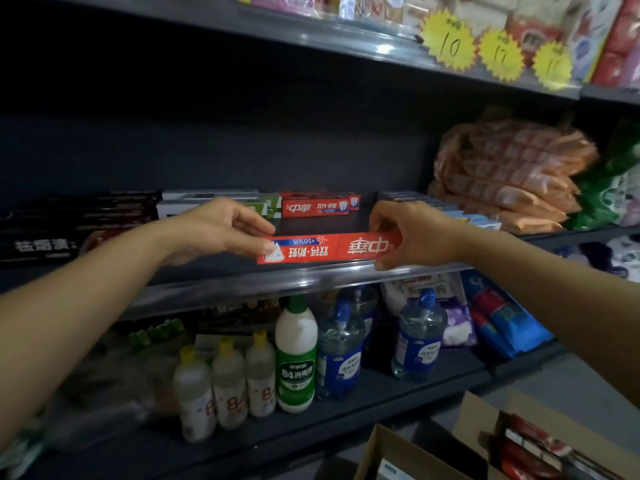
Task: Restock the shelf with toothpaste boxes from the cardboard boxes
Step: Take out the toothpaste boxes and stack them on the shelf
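Observation:
A red toothpaste box (329,249), its print upside down, is held level just above the front edge of the middle shelf (263,280). My left hand (221,230) pinches its left end and my right hand (412,233) pinches its right end. Behind it on the shelf lie more red toothpaste boxes (317,206), white and green ones (207,202) to their left, and black ones (72,226) at the far left. Two open cardboard boxes (485,441) stand on the floor at the lower right, one with red boxes (530,448) inside.
Light-blue boxes (450,211) and orange bagged packs (509,174) fill the shelf's right side. The lower shelf carries cleaner bottles (296,355) and blue-labelled jugs (419,337). Yellow price tags (450,43) hang from the top shelf.

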`<action>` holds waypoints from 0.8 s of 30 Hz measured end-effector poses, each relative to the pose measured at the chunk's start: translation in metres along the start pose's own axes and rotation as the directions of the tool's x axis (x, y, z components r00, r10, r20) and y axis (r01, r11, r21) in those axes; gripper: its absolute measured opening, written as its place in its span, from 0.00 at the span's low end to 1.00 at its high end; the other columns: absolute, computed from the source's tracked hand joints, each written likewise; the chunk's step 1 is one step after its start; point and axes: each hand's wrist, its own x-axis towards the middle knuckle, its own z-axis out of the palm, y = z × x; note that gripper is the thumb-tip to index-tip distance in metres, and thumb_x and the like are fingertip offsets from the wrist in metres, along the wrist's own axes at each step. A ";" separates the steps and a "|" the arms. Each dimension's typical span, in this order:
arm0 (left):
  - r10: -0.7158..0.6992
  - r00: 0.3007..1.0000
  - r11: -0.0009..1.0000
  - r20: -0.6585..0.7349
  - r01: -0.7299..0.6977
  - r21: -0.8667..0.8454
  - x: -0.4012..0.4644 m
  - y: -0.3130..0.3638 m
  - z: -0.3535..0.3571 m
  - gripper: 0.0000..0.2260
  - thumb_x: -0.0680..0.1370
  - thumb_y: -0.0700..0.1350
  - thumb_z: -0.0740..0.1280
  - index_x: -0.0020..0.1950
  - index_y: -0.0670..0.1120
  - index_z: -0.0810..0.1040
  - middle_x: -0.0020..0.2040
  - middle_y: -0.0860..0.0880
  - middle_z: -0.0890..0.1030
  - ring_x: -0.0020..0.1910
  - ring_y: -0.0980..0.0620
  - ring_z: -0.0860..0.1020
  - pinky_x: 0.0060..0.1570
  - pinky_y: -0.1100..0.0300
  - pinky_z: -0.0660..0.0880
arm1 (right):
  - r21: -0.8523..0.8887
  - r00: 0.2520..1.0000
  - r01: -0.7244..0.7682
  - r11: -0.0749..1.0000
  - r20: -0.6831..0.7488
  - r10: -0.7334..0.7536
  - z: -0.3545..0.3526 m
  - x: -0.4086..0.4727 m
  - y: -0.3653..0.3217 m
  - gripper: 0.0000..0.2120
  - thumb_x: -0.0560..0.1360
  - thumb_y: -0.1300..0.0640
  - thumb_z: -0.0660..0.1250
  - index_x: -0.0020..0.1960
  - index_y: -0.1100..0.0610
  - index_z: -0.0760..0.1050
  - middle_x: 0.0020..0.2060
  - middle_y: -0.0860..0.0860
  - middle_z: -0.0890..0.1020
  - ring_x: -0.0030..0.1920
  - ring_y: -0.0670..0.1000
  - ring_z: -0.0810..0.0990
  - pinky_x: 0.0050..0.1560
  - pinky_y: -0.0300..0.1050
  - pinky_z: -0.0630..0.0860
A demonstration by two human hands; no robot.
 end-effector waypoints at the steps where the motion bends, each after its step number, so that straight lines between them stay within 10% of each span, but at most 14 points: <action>1: 0.004 1.000 1.000 -0.017 -0.004 0.005 0.002 -0.001 -0.003 0.27 0.61 0.50 0.75 0.60 0.46 0.79 0.52 0.48 0.82 0.50 0.55 0.81 0.37 0.70 0.78 | 0.028 1.000 -0.007 1.000 0.011 0.007 0.000 0.007 0.000 0.24 0.63 0.51 0.79 0.53 0.51 0.71 0.45 0.45 0.78 0.41 0.47 0.76 0.38 0.35 0.68; 16: -0.123 0.989 0.991 -0.084 0.127 0.046 0.078 -0.001 0.008 0.23 0.68 0.45 0.76 0.63 0.48 0.77 0.56 0.50 0.80 0.58 0.53 0.77 0.53 0.56 0.78 | 0.128 0.992 -0.030 0.991 0.125 0.013 0.006 0.076 0.073 0.28 0.60 0.51 0.81 0.55 0.50 0.71 0.47 0.44 0.78 0.44 0.44 0.77 0.39 0.33 0.70; 24: -0.252 0.968 0.965 0.005 0.251 0.071 0.100 0.037 0.027 0.25 0.71 0.44 0.74 0.67 0.47 0.73 0.56 0.50 0.79 0.53 0.55 0.79 0.39 0.69 0.78 | 0.181 0.995 0.026 0.983 0.091 -0.043 -0.031 0.110 0.114 0.26 0.60 0.55 0.81 0.54 0.49 0.74 0.45 0.44 0.79 0.43 0.42 0.77 0.42 0.38 0.72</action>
